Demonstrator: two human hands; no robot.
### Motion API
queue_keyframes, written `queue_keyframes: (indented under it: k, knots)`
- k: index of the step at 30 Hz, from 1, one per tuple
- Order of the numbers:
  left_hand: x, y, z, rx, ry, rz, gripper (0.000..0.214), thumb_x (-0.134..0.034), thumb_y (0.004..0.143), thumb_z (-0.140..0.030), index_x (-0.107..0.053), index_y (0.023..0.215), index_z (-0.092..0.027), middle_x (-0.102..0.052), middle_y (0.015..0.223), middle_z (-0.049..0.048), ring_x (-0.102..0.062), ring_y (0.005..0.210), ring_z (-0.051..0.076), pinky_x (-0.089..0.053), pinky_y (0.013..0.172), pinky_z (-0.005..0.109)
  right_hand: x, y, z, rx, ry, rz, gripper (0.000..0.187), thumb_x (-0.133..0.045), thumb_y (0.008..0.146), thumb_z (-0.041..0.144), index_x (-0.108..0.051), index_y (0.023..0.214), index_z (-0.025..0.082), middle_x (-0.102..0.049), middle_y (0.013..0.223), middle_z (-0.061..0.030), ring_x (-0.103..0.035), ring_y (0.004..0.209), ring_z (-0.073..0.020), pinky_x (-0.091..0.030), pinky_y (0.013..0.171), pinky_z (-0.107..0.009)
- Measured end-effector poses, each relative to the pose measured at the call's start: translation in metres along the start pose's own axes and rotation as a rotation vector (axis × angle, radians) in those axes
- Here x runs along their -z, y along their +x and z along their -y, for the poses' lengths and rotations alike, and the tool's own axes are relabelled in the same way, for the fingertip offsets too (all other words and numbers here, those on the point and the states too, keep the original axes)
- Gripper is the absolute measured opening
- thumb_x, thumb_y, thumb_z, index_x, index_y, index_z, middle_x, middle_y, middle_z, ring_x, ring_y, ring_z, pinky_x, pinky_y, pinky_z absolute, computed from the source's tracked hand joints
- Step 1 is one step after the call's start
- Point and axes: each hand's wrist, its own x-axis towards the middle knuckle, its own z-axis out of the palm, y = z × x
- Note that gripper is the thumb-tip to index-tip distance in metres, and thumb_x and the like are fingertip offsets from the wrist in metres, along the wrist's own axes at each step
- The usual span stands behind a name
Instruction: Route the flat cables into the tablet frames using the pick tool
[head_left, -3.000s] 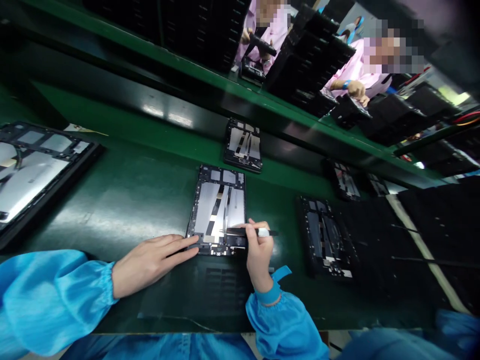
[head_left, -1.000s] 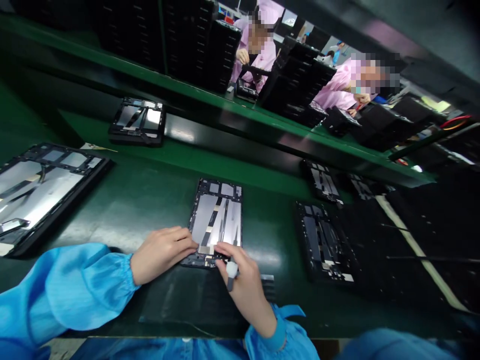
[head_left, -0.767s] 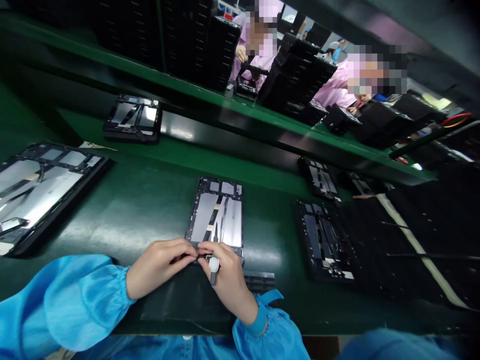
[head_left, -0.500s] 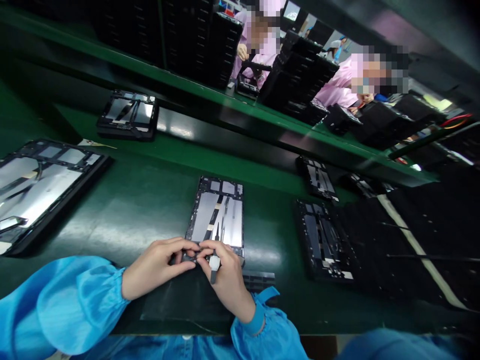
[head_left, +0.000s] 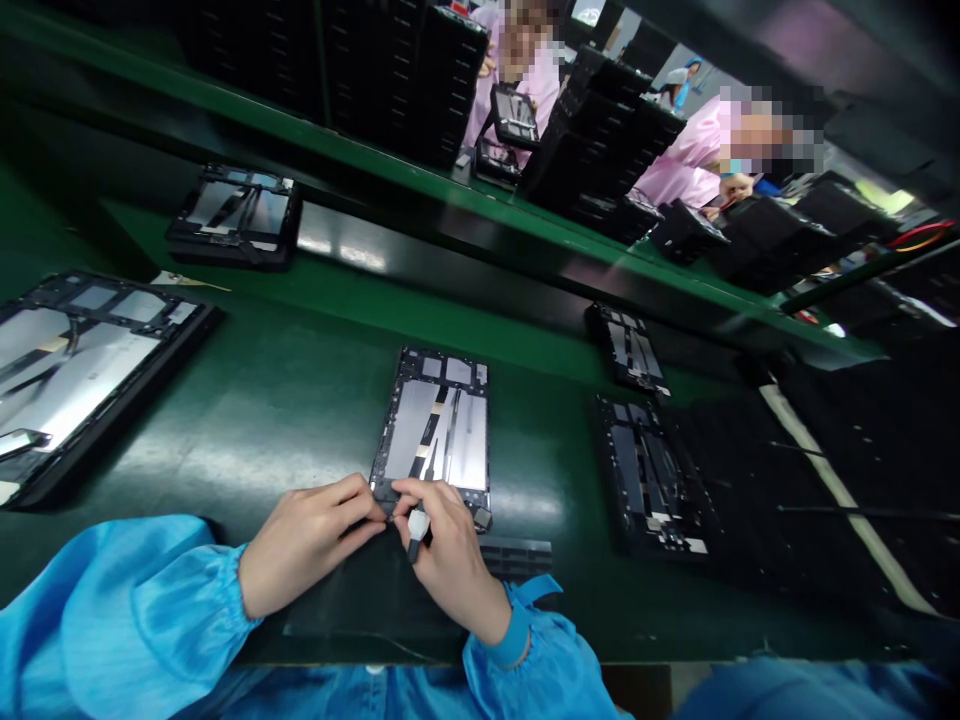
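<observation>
An opened tablet housing point(head_left: 468, 440), with a silvery inside and dark ribbon cables, lies flat before me. At its lower left corner, my left hand point(head_left: 315, 535) is closed, thumb and fingers pinched together. What they pinch, if anything, is too small to make out. My right hand point(head_left: 448, 560) is closed around dark tweezers point(head_left: 418, 528) with a white-wrapped middle. Their pointed end faces away from me, over the housing. Thumb and forefinger of that hand meet near the same lower edge, close to the left fingertips.
More opened tablets lie on the green bench point(head_left: 285, 390): a large one point(head_left: 97, 370) at left, a stack point(head_left: 236, 215) behind, others point(head_left: 649, 475) at right. A dark ridged strip point(head_left: 517, 558) is near my right wrist. Beyond the shelf point(head_left: 420, 190), people in pink work beside black stacks point(head_left: 600, 140).
My left hand has shifted slightly left and down along the housing's lower edge. The tweezers tilt a little differently in my right hand. Across the shelf, a person has raised a tablet.
</observation>
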Motion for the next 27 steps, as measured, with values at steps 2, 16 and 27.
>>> queue_keyframes:
  k: [2,16,27]
  knots:
    - [-0.003,-0.005,0.001,-0.097,0.137,-0.042,0.034,-0.036,0.110,-0.030,-0.064,0.094,-0.021,-0.067,0.088,0.0008,-0.066,0.069,0.016,-0.047,0.061,0.027,-0.002,-0.001,-0.002,0.032,-0.019,0.002,0.048,-0.052,0.089,-0.001,-0.057,0.129,0.024,-0.069,0.095,-0.0038,-0.062,0.090,-0.0239,-0.051,0.083,-0.037]
    - [-0.008,-0.038,0.025,-0.238,0.342,-0.046,0.063,-0.033,0.101,-0.006,-0.029,0.158,-0.031,-0.072,0.123,0.0057,-0.070,0.090,0.022,-0.054,0.078,0.034,-0.001,-0.003,-0.004,0.087,-0.078,0.027,0.057,-0.045,0.085,-0.007,-0.057,0.133,0.022,-0.068,0.094,-0.0058,-0.060,0.087,-0.0244,-0.054,0.080,-0.037]
    - [-0.009,-0.034,0.020,-0.199,0.333,0.015,0.058,-0.033,0.101,-0.006,-0.040,0.152,-0.034,-0.070,0.124,0.0051,-0.067,0.092,0.023,-0.051,0.080,0.035,-0.001,-0.001,-0.007,0.049,-0.024,0.036,0.052,-0.050,0.089,-0.002,-0.057,0.135,0.022,-0.071,0.096,-0.0066,-0.062,0.091,-0.0257,-0.054,0.082,-0.038]
